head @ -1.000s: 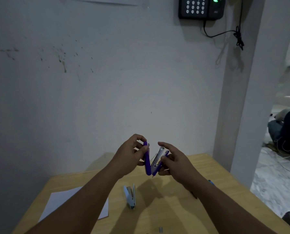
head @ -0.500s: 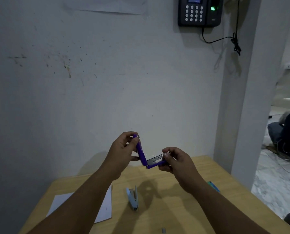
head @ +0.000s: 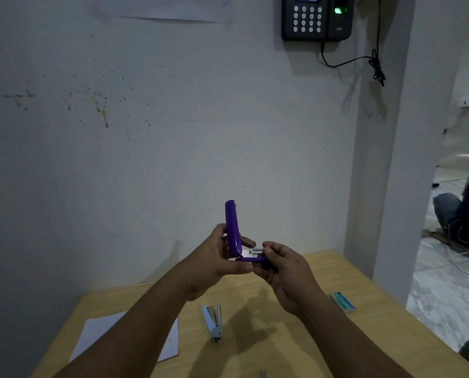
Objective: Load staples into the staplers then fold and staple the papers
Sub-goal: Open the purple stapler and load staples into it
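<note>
held above the surface [head: 323, 271]: purple stapler [head: 232, 227], lid swung upright, gripped by left hand [head: 217, 257]; right hand [head: 285, 271] fingers pinching its metal tray. blue stapler [head: 212, 321] lying below beside paper [head: 97, 334].

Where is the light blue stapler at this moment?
In the head view the light blue stapler lies on the wooden table, below the two hands, between the white paper on its left and the staple box on its right.

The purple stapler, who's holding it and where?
Both hands hold the opened purple stapler: the left hand grips near its hinge, the right hand pinches the front end of the base.
</note>
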